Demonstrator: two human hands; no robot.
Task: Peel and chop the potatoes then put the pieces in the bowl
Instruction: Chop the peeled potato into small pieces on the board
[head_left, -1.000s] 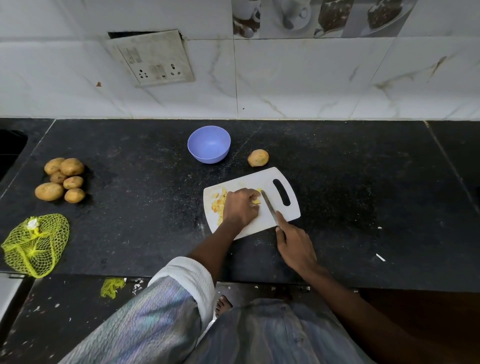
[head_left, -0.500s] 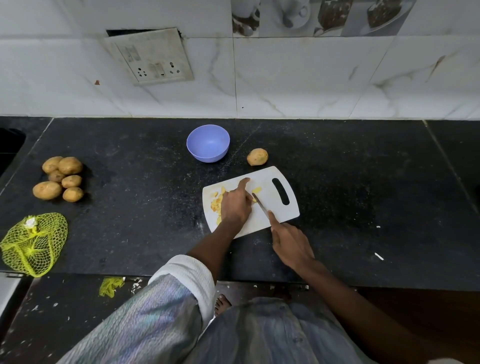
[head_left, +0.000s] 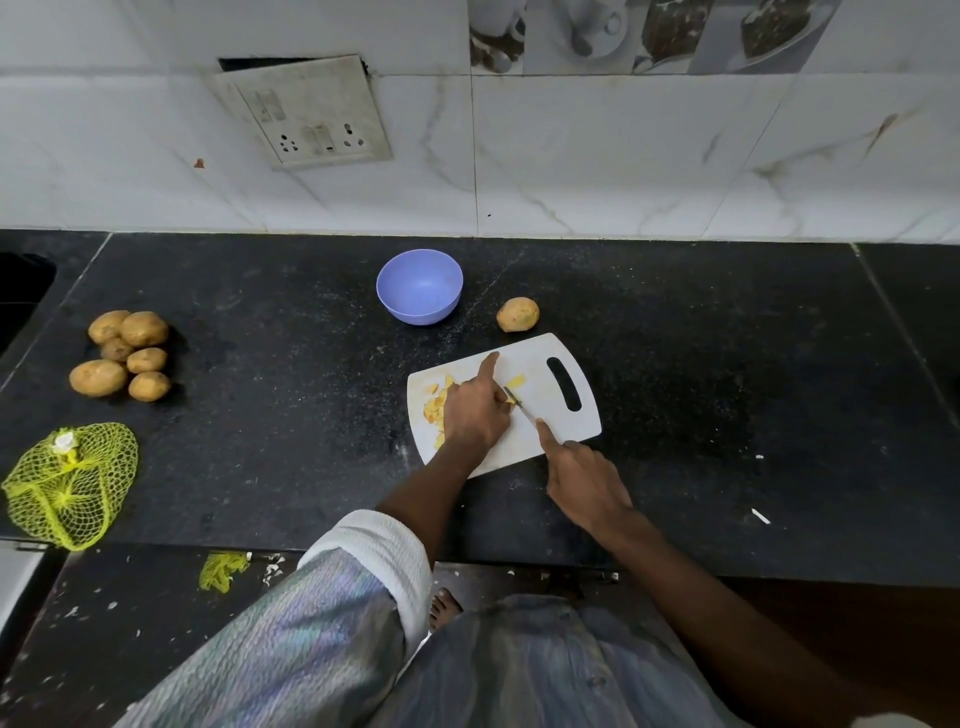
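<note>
Knife (head_left: 520, 405) blade slanting up-left across the white cutting board (head_left: 540, 364), right hand (head_left: 582, 480) gripping its handle, forefinger along the spine, left hand (head_left: 475, 410) pinning potato pieces (head_left: 435, 405), forefinger outstretched

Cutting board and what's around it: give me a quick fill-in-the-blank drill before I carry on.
1. The bowl beyond the board is coloured ____.
2. The right hand holds a ____.
3. The loose potato lies between the board and the ____.
4. The net bag is coloured ____.

Missing words: purple; knife; wall; yellow
</note>
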